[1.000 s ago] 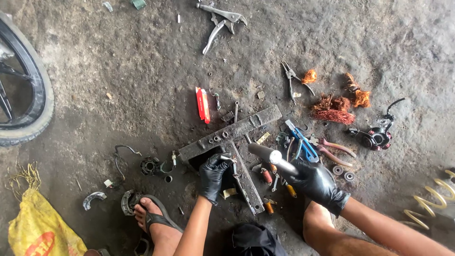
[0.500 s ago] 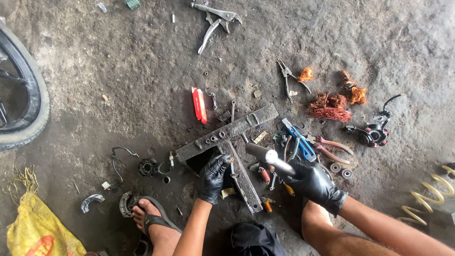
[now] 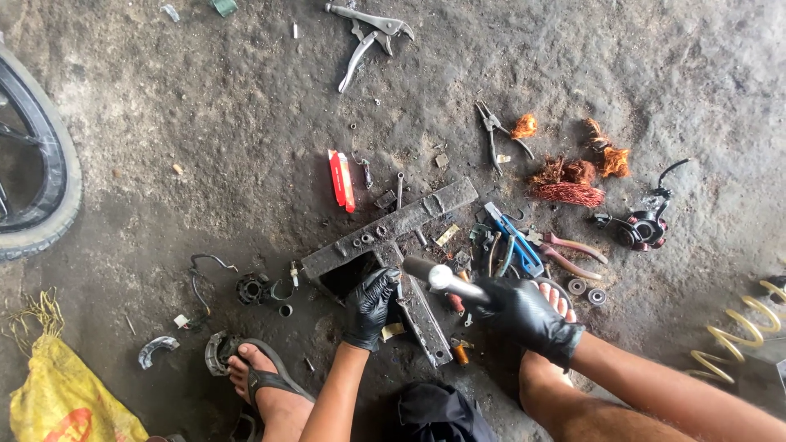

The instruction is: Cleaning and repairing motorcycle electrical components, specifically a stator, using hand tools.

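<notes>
Both gloved hands reach forward: left hand point(image 3: 370, 307) curled palm-down, right hand point(image 3: 524, 315) apparently fisted tight.

Black-gloved hands point(image 3: 372, 307), dark grey metal bar point(image 3: 393, 225), red packet point(image 3: 341, 180), orange copper wire point(image 3: 569, 184), yellow sack point(image 3: 61, 393).

Top: locking pliers point(image 3: 368, 37) lying on the stained concrete floor point(image 3: 205, 139)
Left edge: black tyre point(image 3: 45, 176)
Lower left: yellow sack point(image 3: 57, 397) (part cut off by the frame)
Centre: red box point(image 3: 341, 180)
Right of centre: copper wire clumps point(image 3: 569, 184), blue-handled pliers point(image 3: 512, 237), red-handled pliers point(image 3: 573, 250)
Far right: yellow coil spring point(image 3: 737, 331)
</notes>
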